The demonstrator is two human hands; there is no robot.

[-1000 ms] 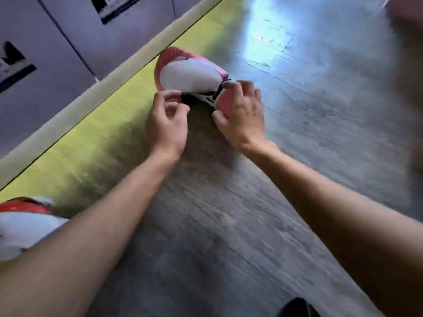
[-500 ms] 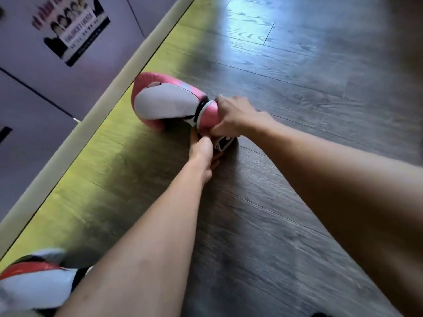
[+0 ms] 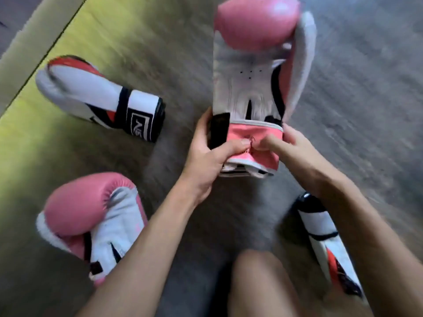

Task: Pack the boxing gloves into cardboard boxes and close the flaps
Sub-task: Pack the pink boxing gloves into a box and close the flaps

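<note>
Our left hand (image 3: 206, 156) and right hand (image 3: 295, 149) both pinch the pink glove (image 3: 249, 88) at its cuff (image 3: 263, 136); we'd flatten it before boxing.

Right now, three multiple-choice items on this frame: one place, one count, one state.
1. Where is the navy-cuffed glove?
A) on the floor, left of the held pink glove
B) in a box
C) on the knee
2. How many gloves show?
A) two
B) four
C) six
3. How is the held pink glove gripped?
A) one hand at the thumb
B) both hands at the cuff
C) untouched
Answers: 1 A, it lies on the floor at left; 2 B, two pink, two white-and-red; 3 B, left hand and right hand pinch the cuff.
</note>
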